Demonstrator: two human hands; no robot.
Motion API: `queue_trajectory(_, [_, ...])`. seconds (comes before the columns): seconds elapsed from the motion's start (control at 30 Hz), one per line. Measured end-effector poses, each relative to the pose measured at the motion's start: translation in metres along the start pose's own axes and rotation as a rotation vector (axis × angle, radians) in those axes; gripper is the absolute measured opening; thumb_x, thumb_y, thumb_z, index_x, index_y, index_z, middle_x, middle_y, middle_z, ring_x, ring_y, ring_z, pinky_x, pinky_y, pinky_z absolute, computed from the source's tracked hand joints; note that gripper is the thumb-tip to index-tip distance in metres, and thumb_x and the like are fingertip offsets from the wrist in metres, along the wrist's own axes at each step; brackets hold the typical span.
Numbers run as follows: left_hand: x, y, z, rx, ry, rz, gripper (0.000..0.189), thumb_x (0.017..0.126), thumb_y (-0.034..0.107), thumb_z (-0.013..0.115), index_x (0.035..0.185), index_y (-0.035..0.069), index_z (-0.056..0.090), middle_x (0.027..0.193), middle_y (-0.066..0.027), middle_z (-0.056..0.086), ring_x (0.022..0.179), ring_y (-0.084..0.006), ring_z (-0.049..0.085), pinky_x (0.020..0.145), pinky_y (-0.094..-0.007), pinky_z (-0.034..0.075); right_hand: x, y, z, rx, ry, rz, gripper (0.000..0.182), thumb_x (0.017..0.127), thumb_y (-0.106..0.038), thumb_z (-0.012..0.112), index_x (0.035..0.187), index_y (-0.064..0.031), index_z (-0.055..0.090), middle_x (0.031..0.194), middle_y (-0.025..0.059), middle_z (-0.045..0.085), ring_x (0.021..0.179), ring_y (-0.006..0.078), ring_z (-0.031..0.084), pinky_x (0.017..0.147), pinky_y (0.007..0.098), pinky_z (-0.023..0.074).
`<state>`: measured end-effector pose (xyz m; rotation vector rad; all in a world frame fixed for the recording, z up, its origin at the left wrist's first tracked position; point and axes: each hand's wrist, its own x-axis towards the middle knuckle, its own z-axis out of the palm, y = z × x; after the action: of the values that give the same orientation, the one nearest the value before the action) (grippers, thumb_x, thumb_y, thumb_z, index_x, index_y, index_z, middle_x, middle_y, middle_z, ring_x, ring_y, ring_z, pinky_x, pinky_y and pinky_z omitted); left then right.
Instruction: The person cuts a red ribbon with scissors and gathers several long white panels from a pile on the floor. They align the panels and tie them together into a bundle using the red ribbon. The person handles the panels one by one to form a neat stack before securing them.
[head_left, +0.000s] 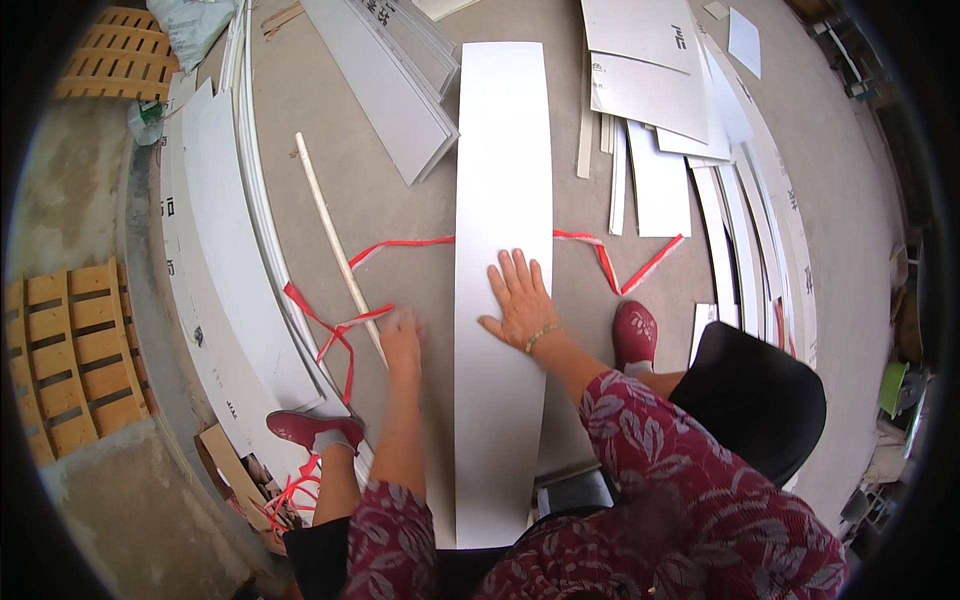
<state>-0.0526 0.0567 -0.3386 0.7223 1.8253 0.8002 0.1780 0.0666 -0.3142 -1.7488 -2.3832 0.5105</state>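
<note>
A long white board (501, 172) lies lengthwise before me, reaching back to my lap. My right hand (519, 300) rests flat on it with the fingers spread, near its right edge. A red and white plastic strap (405, 242) comes out from under the board on both sides. To the left of the board, my left hand (403, 330) is blurred, with its fingers by the end of another red strap piece (341, 330). Whether it holds that strap cannot be told. A thin wooden stick (330, 217) lies on the floor and passes beside this hand.
Grey boards (382, 90) lie stacked at the top left of the white board. More white panels and strips (652, 97) are piled at the right. Long white panels (225, 225) line the left side, near my left shoe. Wooden pallets (75, 360) lie at the far left.
</note>
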Motion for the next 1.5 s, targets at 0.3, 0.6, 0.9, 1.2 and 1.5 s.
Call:
queue_trajectory(0.3, [0.178, 0.136, 0.092, -1.038, -0.182, -0.328, 0.041, 0.092, 0.008, 0.035, 0.128, -0.008, 0.024, 0.13, -0.0296, 0.034, 0.116, -0.0427, 0.042, 0.095, -0.0502, 0.041, 0.01, -0.001, -0.006, 0.094, -0.049, 0.007, 0.077, 0.076, -0.049, 0.056, 0.132, -0.0004, 0.035, 0.142, 0.0217, 0.021, 0.133, 0.038, 0.013, 0.106, 0.0502, 0.014])
queue_trajectory(0.6, [0.219, 0.163, 0.143, -1.256, 0.117, -0.713, 0.041, 0.09, 0.022, 0.048, 0.12, -0.003, 0.033, 0.108, -0.0188, 0.046, 0.098, -0.032, 0.051, 0.082, -0.0452, 0.049, 0.009, 0.005, -0.008, 0.123, -0.085, 0.056, 0.076, 0.075, -0.048, 0.059, 0.131, -0.0021, 0.037, 0.142, 0.0194, 0.023, 0.133, 0.0358, 0.015, 0.106, 0.0492, 0.015])
queue_trajectory(0.9, [0.26, 0.132, 0.134, -1.063, 0.076, -0.602, 0.013, 0.088, 0.014, 0.055, 0.095, 0.004, 0.05, 0.081, -0.0096, 0.054, 0.063, -0.0197, 0.049, 0.05, -0.0262, 0.042, 0.013, -0.004, -0.007, 0.132, -0.067, 0.014, 0.077, 0.074, -0.049, 0.06, 0.131, -0.003, 0.037, 0.142, 0.0198, 0.024, 0.133, 0.036, 0.016, 0.106, 0.0501, 0.015])
queue_trajectory(1.2, [0.235, 0.151, 0.137, -1.073, 0.19, -0.58, 0.019, 0.084, 0.01, 0.059, 0.095, 0.003, 0.044, 0.08, -0.012, 0.047, 0.058, -0.0208, 0.043, 0.041, -0.024, 0.032, 0.01, 0.001, -0.009, 0.103, -0.107, 0.051, 0.077, 0.075, -0.05, 0.058, 0.133, -0.0036, 0.035, 0.143, 0.0193, 0.022, 0.134, 0.0352, 0.014, 0.107, 0.0494, 0.0119])
queue_trajectory(1.5, [0.186, 0.167, 0.103, -1.534, -0.027, -0.421, 0.017, 0.085, 0.011, 0.058, 0.085, 0.0, 0.046, 0.071, -0.0122, 0.047, 0.057, -0.0181, 0.042, 0.042, -0.0229, 0.031, 0.004, 0.002, -0.002, 0.097, -0.029, 0.038, 0.079, 0.074, -0.05, 0.059, 0.132, -0.0028, 0.035, 0.142, 0.0201, 0.022, 0.134, 0.0363, 0.014, 0.107, 0.0505, 0.0115])
